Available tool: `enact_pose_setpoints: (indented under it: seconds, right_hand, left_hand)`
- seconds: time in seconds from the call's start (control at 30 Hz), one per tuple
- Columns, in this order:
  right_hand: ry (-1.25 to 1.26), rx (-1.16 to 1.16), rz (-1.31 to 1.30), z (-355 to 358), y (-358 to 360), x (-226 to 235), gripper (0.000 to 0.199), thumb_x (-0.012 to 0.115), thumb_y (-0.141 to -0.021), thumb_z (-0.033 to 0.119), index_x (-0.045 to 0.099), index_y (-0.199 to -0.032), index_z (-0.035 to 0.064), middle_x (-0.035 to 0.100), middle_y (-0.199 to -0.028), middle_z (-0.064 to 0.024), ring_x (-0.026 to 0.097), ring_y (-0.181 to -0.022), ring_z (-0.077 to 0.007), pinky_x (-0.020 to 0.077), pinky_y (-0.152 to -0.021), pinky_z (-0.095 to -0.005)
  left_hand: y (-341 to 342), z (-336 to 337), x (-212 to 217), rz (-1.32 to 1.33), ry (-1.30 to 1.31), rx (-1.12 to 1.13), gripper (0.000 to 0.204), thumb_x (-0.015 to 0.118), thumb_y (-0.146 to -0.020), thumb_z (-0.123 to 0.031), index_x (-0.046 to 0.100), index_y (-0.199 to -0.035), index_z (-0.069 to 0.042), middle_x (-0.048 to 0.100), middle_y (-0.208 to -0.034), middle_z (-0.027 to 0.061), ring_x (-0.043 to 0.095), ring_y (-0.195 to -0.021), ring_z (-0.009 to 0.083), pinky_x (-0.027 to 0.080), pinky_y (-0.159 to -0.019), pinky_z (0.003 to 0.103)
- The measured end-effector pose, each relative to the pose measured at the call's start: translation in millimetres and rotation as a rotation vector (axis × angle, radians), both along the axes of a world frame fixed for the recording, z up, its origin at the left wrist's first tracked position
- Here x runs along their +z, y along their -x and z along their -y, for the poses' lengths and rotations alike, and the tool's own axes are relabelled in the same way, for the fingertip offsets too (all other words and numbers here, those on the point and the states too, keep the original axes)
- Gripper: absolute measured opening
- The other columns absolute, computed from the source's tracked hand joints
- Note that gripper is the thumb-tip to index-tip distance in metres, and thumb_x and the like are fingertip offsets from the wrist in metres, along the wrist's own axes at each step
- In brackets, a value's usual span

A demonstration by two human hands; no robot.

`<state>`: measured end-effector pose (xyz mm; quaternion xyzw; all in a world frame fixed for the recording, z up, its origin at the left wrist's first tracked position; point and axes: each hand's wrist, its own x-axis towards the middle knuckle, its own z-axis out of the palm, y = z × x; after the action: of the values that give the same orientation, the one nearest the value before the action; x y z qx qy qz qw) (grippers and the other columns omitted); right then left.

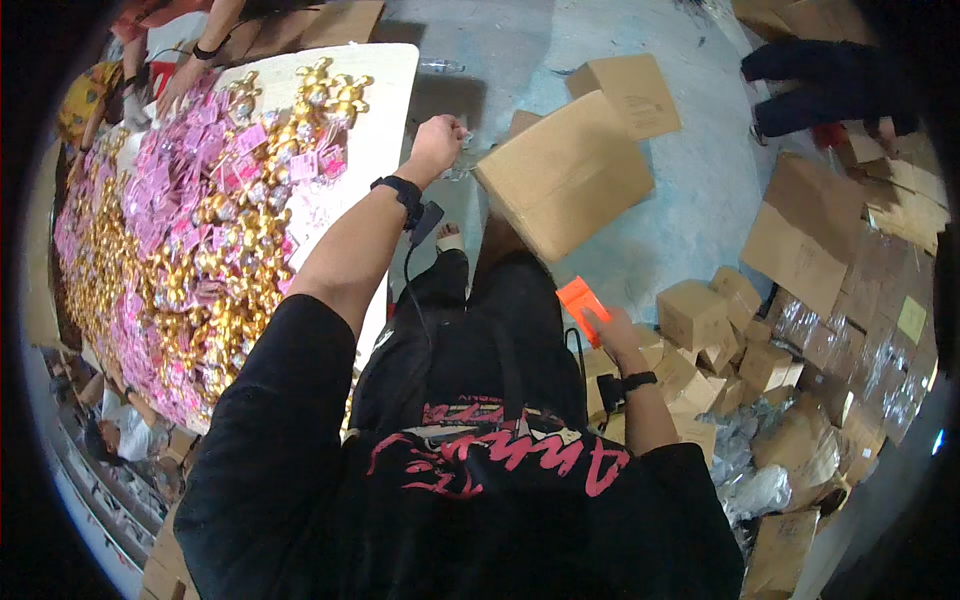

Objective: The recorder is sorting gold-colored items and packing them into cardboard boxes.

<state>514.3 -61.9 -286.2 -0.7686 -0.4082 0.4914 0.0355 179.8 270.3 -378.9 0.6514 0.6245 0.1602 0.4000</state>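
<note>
My left hand [438,143] reaches past the table edge with its fingers curled. A crumpled bit of clear plastic film [458,172] shows at and below the fingertips, beside the left edge of a closed brown cardboard box [570,175]. That box sits tilted in front of my legs. My right hand [617,332] grips a bright orange, angular plastic object [580,307] below the box's near corner; its exact kind is unclear. Both wrists wear black bands with small devices, and a cable hangs from the left one.
To the left, a white table [385,110] bears a heap of gold figures [260,235] and pink tags [175,160]. Other people's hands [185,80] work at its far end. Small cardboard boxes [693,313] and clear plastic wrap [755,492] pile up on the right. Another person [830,80] stands far right.
</note>
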Motion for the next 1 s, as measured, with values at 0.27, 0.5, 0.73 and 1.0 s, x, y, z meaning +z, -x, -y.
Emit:
enact_pose_setpoints:
  seconds: [0.27, 0.5, 0.73, 1.0]
  right_hand:
    - [0.148, 0.058, 0.183, -36.6, 16.0, -131.7, 0.068, 0.054, -0.090, 0.061, 0.071, -0.095, -0.0052, 0.069, -0.089, -0.0288, 0.069, -0.086, -0.0405, 0.0512, -0.075, -0.0457]
    - [0.326, 0.382, 0.120, -89.2, 40.2, -163.8, 0.055, 0.042, -0.096, 0.049, 0.069, -0.111, 0.0030, 0.067, -0.113, -0.0245, 0.062, -0.110, -0.0414, 0.0501, -0.088, -0.0476]
    - [0.357, 0.741, 0.117, -142.2, 155.2, -111.5, 0.053, 0.049, -0.092, 0.049, 0.066, -0.121, 0.0086, 0.064, -0.124, -0.0195, 0.061, -0.115, -0.0370, 0.0477, -0.098, -0.0454]
    - [0.379, 0.672, -0.011, -151.1, 149.8, -117.2, 0.044, 0.059, -0.088, 0.036, 0.068, -0.119, 0.0061, 0.063, -0.127, -0.0203, 0.061, -0.117, -0.0358, 0.0486, -0.098, -0.0427]
  left_hand:
    - [-15.8, -4.2, -91.3, -0.174, 0.120, -0.017, 0.031, 0.069, -0.088, -0.032, 0.071, -0.100, -0.003, 0.073, -0.092, 0.0165, 0.070, -0.090, 0.0294, 0.053, -0.081, 0.040]
    - [-11.9, -31.8, -91.0, -0.025, 0.029, 0.164, 0.074, 0.057, -0.090, -0.063, 0.067, -0.113, 0.007, 0.068, -0.112, 0.0275, 0.066, -0.109, 0.0365, 0.050, -0.093, 0.042]
    - [-56.1, 40.2, -63.1, -0.022, -0.313, 0.515, 0.075, 0.065, -0.090, -0.041, 0.038, -0.143, 0.004, 0.060, -0.123, 0.0288, 0.059, -0.112, 0.0454, 0.046, -0.099, 0.046]
    - [-75.2, 189.1, -48.0, 0.369, 0.248, 0.492, 0.093, 0.056, -0.094, -0.055, 0.014, -0.150, 0.006, 0.045, -0.142, 0.0282, 0.052, -0.126, 0.0372, 0.044, -0.102, 0.043]
